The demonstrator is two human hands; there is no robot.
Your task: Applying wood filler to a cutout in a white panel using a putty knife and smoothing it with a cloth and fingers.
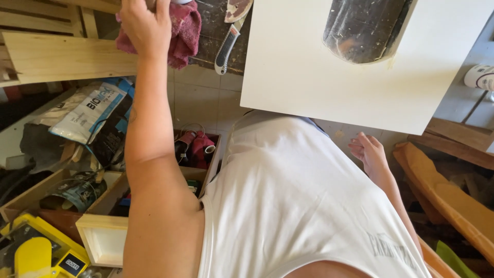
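Your left hand (145, 23) is up at the top edge, fingers curled down onto a dark red rag (181, 32). Fingertips run out of frame, so you can't tell if it's really clamped or just pressing on the cloth. The rag sits on a dark, stained workbench (208, 31), bunched, partly hidden behind your hand, next to a pale wood plank (62, 56) that runs off the left side. Just right of the rag lies a utility knife (227, 46) with a grey and black handle, blade end cut off at the top.

Your right hand (369, 153) hangs low by your side, fingers loosely apart, holding nothing, just below the edge of a big white board (309, 77). The board has a rounded cutout (363, 28) with something dark and scuffed showing through; hard to say what. A white object (481, 77) at the right edge is cropped.

Your white shirt (288, 206) blocks most of the floor. The floor is pale tile. Left of you there are open wooden boxes (103, 239) full of clutter, a red item and cables inside, a printed plastic bag (90, 110), and a yellow tool (36, 252) cut off at the corner. Curved wood pieces (447, 195) lie on the right.

Left arm stretched straight forward, back of the forearm facing up. Right arm down, relaxed.
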